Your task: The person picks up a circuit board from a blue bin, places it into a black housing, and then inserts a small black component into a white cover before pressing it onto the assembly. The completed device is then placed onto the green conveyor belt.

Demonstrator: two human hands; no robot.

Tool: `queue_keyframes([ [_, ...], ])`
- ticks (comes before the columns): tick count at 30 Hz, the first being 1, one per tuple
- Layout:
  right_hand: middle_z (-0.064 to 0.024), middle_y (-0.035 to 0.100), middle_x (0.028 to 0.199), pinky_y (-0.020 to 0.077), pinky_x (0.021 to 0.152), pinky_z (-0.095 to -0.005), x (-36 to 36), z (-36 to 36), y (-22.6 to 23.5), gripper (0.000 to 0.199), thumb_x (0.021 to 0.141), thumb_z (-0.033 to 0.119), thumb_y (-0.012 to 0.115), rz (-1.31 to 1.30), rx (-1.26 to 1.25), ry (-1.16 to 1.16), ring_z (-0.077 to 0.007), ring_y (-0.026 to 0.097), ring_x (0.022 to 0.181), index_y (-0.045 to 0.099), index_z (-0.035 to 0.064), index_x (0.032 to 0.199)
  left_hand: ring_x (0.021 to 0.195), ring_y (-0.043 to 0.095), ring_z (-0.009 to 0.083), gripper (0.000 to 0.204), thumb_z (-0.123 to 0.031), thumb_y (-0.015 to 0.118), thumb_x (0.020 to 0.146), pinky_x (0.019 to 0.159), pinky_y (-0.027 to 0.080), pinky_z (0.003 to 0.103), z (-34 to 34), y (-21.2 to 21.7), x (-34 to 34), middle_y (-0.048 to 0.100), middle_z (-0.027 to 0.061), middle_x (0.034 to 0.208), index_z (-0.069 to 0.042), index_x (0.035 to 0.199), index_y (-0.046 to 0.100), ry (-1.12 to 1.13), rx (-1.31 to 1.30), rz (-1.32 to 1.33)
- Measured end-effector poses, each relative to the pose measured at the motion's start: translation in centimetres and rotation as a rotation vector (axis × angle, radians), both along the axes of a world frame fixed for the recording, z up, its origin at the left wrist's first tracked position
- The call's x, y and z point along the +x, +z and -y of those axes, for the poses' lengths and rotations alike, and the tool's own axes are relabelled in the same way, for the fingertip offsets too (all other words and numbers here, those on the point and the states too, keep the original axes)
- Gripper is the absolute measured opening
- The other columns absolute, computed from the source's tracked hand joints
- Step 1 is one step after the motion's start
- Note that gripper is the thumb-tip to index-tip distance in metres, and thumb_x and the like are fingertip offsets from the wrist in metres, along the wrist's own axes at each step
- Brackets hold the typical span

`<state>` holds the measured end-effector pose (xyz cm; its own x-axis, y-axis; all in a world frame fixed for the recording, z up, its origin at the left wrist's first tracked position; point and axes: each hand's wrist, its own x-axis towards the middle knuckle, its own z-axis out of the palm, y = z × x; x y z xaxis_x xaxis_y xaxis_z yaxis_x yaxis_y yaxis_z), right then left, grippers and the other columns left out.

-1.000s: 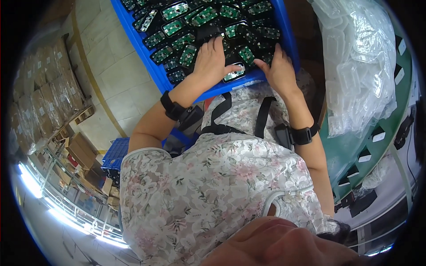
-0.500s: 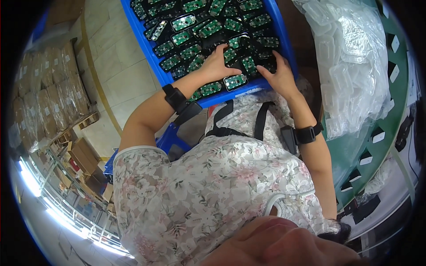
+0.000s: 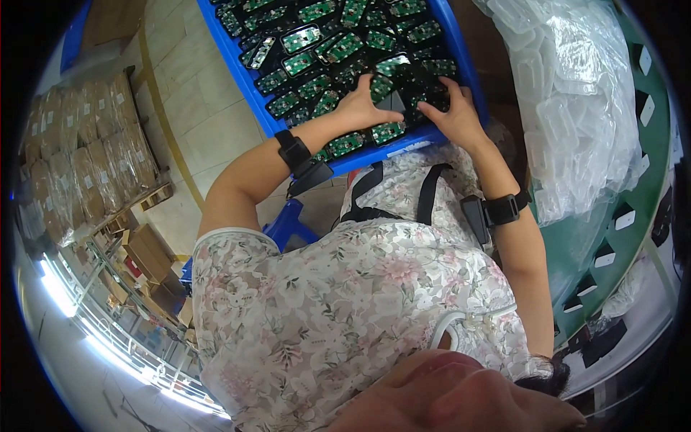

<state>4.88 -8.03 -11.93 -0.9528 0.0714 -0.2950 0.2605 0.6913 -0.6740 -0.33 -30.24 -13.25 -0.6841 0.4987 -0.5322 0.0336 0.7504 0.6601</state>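
Note:
Green circuit boards in black housings fill a blue bin in front of me. My left hand reaches in from the left. Its thumb and index finger are spread, with the index fingertip by one board and the thumb just above another board along the near wall. Between my hands a flat grey face shows among the boards. My right hand is at the bin's right side, thumb and fingers apart beside dark housings. The tips of its farther fingers are partly hidden.
On the right, a green work surface carries a plastic bag of clear covers and a row of black and white pieces. Wrapped cartons stand on a pallet at left. A blue stool is beside me.
The upright green board between my hands no longer shows; a grey face is visible there. My hands have shifted slightly rightward in view, along with the whole scene.

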Motion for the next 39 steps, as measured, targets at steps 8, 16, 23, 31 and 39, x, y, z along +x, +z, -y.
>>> queue_keyframes([
  [8, -0.0227, 0.046, 0.125, 0.0431, 0.095, -0.0445, 2.5, 1.9, 1.8, 0.093, 0.070, 0.038, 0.078, -0.098, 0.273, 0.206, -0.0440, 0.046, 0.115, 0.029, 0.0059, 0.143, 0.096, 0.060, 0.0476, 0.117, -0.057, 0.077, 0.066, 0.087, 0.048, 0.045, 0.1, 1.6, 0.6, 0.060, 0.0336, 0.101, 0.014, 0.137, 0.016, -0.279, -0.137, -0.198],
  [16, -0.0247, 0.053, 0.120, 0.0448, 0.092, -0.0438, 0.2, -0.2, 1.7, 0.096, 0.069, 0.041, 0.079, 0.069, 0.033, 0.152, -0.0424, 0.053, 0.108, 0.025, 0.0303, 0.148, 0.109, 0.058, 0.0365, 0.102, -0.059, 0.071, 0.072, 0.094, 0.045, 0.039, -1.7, 2.3, -0.5, 0.054, 0.0278, 0.121, 0.004, 0.139, 0.025, 0.195, 0.013, 0.097],
  [23, -0.0249, 0.053, 0.125, 0.0418, 0.098, -0.0425, -0.9, 1.7, 3.7, 0.092, 0.073, 0.040, 0.078, 0.156, -0.273, 0.096, -0.0389, 0.050, 0.119, 0.025, 0.0259, 0.148, 0.120, 0.047, 0.0213, 0.079, -0.047, 0.059, 0.090, 0.101, 0.037, 0.034, -2.5, 2.7, 1.5, 0.047, 0.0109, 0.132, -0.002, 0.144, 0.020, 0.567, 0.478, 0.405],
  [31, -0.0198, 0.056, 0.110, 0.0485, 0.087, -0.0397, -1.8, 6.1, 3.2, 0.085, 0.074, 0.048, 0.074, 0.058, -0.340, -0.114, -0.0353, 0.060, 0.102, 0.029, 0.0361, 0.145, 0.119, 0.049, 0.0198, 0.060, -0.050, 0.049, 0.094, 0.100, 0.039, 0.035, -2.6, 3.2, 0.5, 0.050, 0.0070, 0.131, -0.007, 0.135, 0.043, 0.943, 0.738, 0.514],
  [39, -0.0124, 0.062, 0.103, 0.0513, 0.077, -0.0350, -4.2, 5.3, 4.6, 0.066, 0.078, 0.037, 0.073, -0.253, -0.435, -0.054, -0.0258, 0.063, 0.088, 0.046, 0.0286, 0.137, 0.120, 0.051, 0.0248, 0.062, -0.055, 0.042, 0.094, 0.099, 0.044, 0.041, -3.1, 5.8, -1.2, 0.051, 0.0084, 0.131, -0.010, 0.137, 0.040, 0.912, 0.832, 0.457],
])
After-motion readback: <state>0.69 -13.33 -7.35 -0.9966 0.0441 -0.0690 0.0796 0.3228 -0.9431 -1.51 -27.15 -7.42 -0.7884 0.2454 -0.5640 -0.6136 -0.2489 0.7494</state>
